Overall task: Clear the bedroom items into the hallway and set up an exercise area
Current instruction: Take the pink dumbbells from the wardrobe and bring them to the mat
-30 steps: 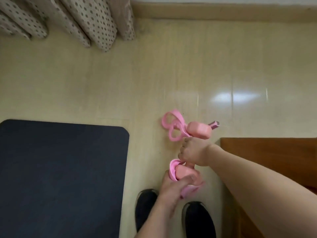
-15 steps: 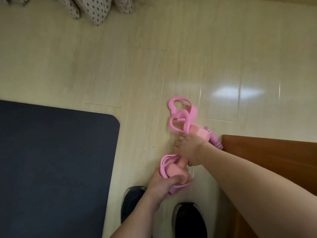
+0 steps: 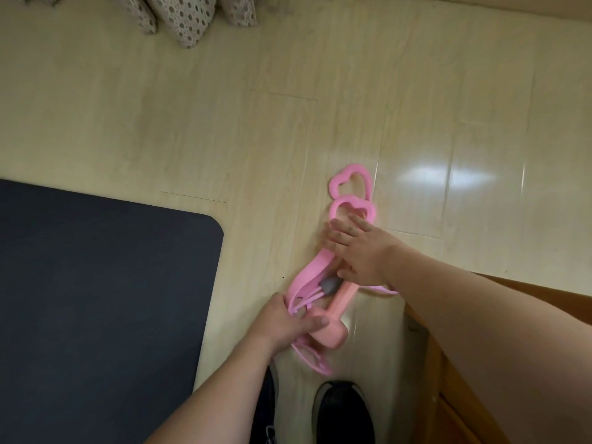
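Note:
A pink pull-rope exerciser lies on the pale wooden floor, to the right of the dark blue exercise mat. It has two heart-shaped foot loops at its far end, a foam handle bar and thin pink cords joined by a grey piece. My left hand grips the near end of the handle and the cords. My right hand rests on the middle of the exerciser just below the heart loops, its fingers spread flat.
Dotted curtain hems hang at the top left. A brown wooden furniture piece stands at the lower right. My black shoes are at the bottom edge. A skirting board runs along the top right.
The exerciser has been stretched out lengthwise on the floor. My right hand has gone from gripping the handle to lying flat on it. The view has tilted down and shifted.

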Demonstrator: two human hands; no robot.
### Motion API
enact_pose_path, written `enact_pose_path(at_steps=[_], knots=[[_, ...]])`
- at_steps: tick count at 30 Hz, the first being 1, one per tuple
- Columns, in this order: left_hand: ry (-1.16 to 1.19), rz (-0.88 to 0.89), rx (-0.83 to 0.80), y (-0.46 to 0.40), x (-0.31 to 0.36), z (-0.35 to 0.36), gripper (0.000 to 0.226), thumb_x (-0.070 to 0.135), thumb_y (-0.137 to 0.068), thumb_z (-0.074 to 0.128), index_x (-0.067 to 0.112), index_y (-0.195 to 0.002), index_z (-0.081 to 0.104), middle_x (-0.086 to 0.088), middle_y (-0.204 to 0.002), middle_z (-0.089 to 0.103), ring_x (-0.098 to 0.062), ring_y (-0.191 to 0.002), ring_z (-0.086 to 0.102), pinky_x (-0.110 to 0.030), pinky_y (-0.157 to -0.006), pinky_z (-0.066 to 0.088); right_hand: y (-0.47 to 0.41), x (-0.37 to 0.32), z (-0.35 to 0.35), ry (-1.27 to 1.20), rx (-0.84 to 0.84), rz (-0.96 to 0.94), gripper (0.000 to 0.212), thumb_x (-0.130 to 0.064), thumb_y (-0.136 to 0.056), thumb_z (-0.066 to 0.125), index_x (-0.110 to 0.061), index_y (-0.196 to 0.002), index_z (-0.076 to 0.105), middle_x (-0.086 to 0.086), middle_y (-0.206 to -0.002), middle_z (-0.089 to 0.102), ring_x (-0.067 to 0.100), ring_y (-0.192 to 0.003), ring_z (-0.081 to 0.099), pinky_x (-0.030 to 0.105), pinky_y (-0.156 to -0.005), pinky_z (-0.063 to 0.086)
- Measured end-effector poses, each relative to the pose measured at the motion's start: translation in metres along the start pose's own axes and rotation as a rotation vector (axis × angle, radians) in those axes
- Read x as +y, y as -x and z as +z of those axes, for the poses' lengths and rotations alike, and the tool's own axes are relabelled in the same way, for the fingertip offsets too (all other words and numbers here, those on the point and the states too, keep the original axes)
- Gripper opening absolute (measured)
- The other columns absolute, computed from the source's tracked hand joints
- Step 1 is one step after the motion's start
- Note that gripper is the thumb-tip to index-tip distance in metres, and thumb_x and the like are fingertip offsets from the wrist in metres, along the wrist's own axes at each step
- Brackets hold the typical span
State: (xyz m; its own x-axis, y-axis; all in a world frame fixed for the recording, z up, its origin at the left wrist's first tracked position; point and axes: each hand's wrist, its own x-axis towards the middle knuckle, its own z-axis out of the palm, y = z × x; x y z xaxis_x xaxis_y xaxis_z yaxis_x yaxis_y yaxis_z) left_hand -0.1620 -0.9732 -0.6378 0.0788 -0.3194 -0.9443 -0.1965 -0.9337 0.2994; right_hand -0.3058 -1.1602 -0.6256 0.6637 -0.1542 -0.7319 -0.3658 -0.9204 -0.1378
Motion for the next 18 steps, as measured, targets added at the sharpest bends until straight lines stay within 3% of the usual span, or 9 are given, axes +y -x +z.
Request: enact_pose_path(at_steps=[2, 5, 9, 15, 18], knots=[[-0.079, 0.025, 0.124, -0.004, 0.001, 0.004, 0.088, 0.08, -0.054, 0.075, 0.02, -0.115, 0.056, -0.001, -0.112, 0.062, -0.016, -0.098, 0.063, -0.032, -0.081, 0.054, -0.001, -0.003, 0.002, 0.009, 0.018, 0.004, 0.07, -0.049, -0.099, 0.028, -0.019, -0.156, 0.001, 0.003, -0.163, -0.001, 0.023, -0.149, -0.012, 0.048, -0.119, -0.01], [-0.225, 0.055, 0.253, -0.001, 0.005, 0.006, 0.076, 0.069, -0.077, 0.064, 0.013, -0.127, 0.05, -0.006, -0.119, 0.05, -0.024, -0.114, 0.048, -0.033, -0.094, 0.042, -0.002, -0.008, 0.005, 0.006, 0.027, 0.041, 0.067, -0.044, -0.1, 0.027, -0.017, -0.155, 0.0, 0.003, -0.163, -0.004, 0.024, -0.149, -0.012, 0.049, -0.12, -0.007], [-0.271, 0.142, 0.272, 0.008, 0.014, 0.001, 0.052, 0.043, -0.088, 0.063, 0.012, -0.128, 0.05, -0.008, -0.121, 0.051, -0.027, -0.112, 0.052, -0.034, -0.093, 0.044, 0.002, -0.017, -0.003, -0.052, 0.01, 0.103, 0.064, -0.032, -0.102, 0.027, -0.015, -0.155, -0.002, 0.007, -0.162, -0.012, 0.027, -0.148, -0.014, 0.043, -0.12, -0.008], [-0.334, 0.093, 0.166, 0.058, 0.036, -0.032, 0.036, 0.038, -0.096, 0.045, 0.015, -0.124, 0.049, -0.009, -0.123, 0.051, -0.028, -0.103, 0.058, -0.036, -0.089, 0.049, 0.042, -0.037, -0.048, -0.061, -0.036, 0.151, 0.068, -0.025, -0.099, 0.034, -0.014, -0.155, -0.003, 0.008, -0.162, -0.013, 0.026, -0.148, -0.014, 0.043, -0.12, -0.008], [-0.386, 0.108, 0.191, 0.112, 0.058, -0.057, 0.042, 0.037, -0.101, 0.039, 0.012, -0.135, 0.042, -0.013, -0.141, 0.044, -0.031, -0.117, 0.056, -0.037, -0.098, 0.046, 0.082, -0.048, -0.098, -0.162, -0.036, 0.193, 0.071, -0.012, -0.095, 0.037, -0.012, -0.155, -0.001, 0.008, -0.163, -0.006, 0.025, -0.15, -0.007, 0.039, -0.121, -0.004]])
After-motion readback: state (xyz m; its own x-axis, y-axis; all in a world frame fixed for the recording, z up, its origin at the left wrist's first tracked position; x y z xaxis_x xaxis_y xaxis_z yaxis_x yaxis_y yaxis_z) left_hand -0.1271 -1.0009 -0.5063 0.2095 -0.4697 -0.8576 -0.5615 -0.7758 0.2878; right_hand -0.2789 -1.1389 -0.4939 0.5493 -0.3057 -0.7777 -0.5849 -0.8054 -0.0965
